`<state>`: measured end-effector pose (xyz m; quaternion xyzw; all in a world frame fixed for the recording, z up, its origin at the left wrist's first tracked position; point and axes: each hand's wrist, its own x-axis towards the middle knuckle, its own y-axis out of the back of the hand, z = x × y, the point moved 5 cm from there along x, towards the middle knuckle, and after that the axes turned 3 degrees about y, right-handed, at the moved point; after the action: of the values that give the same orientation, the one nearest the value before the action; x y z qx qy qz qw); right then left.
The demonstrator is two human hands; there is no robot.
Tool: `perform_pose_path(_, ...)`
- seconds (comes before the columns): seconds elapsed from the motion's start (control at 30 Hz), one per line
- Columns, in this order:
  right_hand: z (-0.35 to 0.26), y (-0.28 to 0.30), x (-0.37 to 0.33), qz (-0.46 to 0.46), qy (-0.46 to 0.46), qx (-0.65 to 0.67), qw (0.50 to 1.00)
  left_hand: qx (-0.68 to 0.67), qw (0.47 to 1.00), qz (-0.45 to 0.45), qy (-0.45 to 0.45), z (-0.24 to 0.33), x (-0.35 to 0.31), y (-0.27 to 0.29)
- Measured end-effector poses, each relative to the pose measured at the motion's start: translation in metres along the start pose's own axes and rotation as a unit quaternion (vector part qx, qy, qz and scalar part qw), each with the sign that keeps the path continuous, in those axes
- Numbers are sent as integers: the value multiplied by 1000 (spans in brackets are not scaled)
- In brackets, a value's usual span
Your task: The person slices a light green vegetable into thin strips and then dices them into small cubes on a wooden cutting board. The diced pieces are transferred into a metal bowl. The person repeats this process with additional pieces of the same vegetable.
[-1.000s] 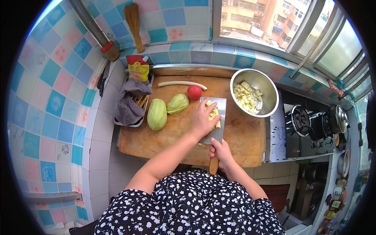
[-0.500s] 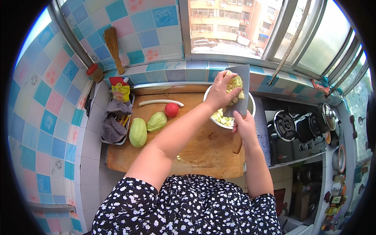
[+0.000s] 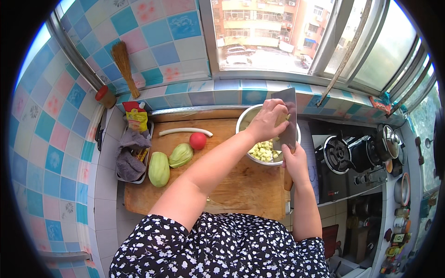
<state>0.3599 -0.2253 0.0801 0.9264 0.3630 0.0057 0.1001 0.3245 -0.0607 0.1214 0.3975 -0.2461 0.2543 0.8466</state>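
A broad steel cleaver (image 3: 288,116) is gripped by the right hand (image 3: 295,162) above a round metal bowl (image 3: 244,121) of pale diced vegetable (image 3: 262,151); its blade is pressed by the left hand (image 3: 268,121), fingers curled.

Single head view, looking down, near cutting board (image 3: 241,185), facing window (image 3: 273,37).

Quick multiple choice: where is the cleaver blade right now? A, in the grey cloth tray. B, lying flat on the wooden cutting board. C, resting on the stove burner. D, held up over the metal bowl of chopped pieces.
D: the right hand holds the cleaver with its blade raised over the metal bowl of chopped pieces, while the left hand presses against the blade.
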Motion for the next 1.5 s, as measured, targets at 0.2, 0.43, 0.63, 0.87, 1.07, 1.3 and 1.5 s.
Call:
perform_pose_path(0.2,-5,8,2,42,21,-3,999,76,992,-100,6,-55,-46,-13)
perform_pose_path(0.43,2,8,1,18,11,-42,999,-18,995,-26,-91,26,-7,13)
perform_pose_path(0.63,-5,8,2,40,37,-7,998,45,983,-123,-125,4,-51,-10)
perform_pose_path(0.87,-13,8,-2,33,44,18,998,94,986,-91,-106,-4,-68,1)
perform_pose_path(1.07,-7,0,-28,-16,20,16,1000,67,997,-24,14,-22,-120,67)
perform_pose_path(1.3,0,-46,-79,-134,-17,37,990,147,960,-144,192,-48,-301,86)
perform_pose_path(1.5,21,-76,-99,-193,-45,10,980,252,929,-108,248,11,-361,75)
